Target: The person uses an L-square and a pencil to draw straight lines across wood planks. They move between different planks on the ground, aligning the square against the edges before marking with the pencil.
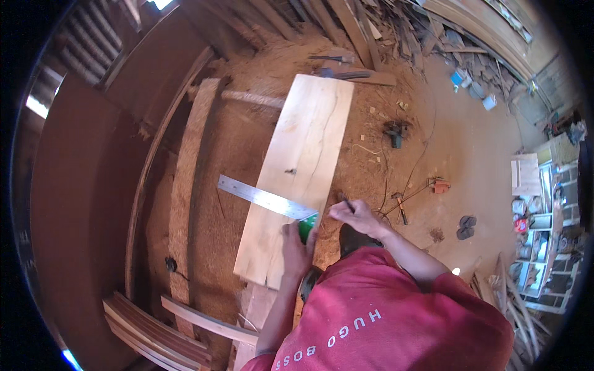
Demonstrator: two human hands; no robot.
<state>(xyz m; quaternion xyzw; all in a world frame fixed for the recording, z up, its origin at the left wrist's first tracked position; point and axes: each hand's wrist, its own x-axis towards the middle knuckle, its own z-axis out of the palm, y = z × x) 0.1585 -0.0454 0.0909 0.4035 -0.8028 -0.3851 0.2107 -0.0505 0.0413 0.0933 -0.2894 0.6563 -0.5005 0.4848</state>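
A wide, pale wooden board [306, 136] lies lengthwise in front of me, with a dark knot and a crack along its grain. Across it rests a try square [263, 198], its steel blade reaching past the board's left edge. My left hand [297, 250] grips the square's green handle against the right edge of the board. Just right of that edge, my right hand [359, 219] is closed around a thin dark stick-shaped tool [347, 203], whose exact kind is too small to tell.
Sawdust covers the ground. A long rough beam [189, 167] runs on the left, with stacked planks [158, 331] at lower left. To the right lie a dark green power tool [395, 134], a hammer [402, 209], an orange-red tool [440, 185], cords and sandals [466, 227].
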